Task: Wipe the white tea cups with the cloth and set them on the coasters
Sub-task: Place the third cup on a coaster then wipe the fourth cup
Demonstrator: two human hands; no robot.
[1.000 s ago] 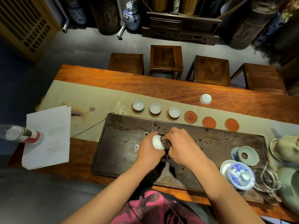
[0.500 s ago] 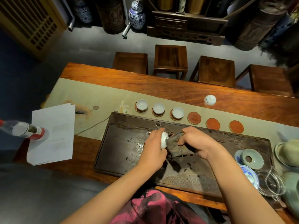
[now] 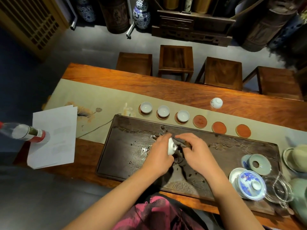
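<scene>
I saw the white tea cup tipped sideways, foot facing right, gripped in my left hand above the tea tray; my right hand pinched the dark cloth against it.

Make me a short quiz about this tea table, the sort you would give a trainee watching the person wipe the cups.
1. How many coasters in the row hold no cup?
2. True or false: the right hand grips the cloth.
3. Which hand holds the cup being wiped: A left, B right?

Key
1. Three: the bare coasters and lie to the right of three coasters that hold cups.
2. True.
3. A: the left hand holds it over the dark tea tray.
</scene>
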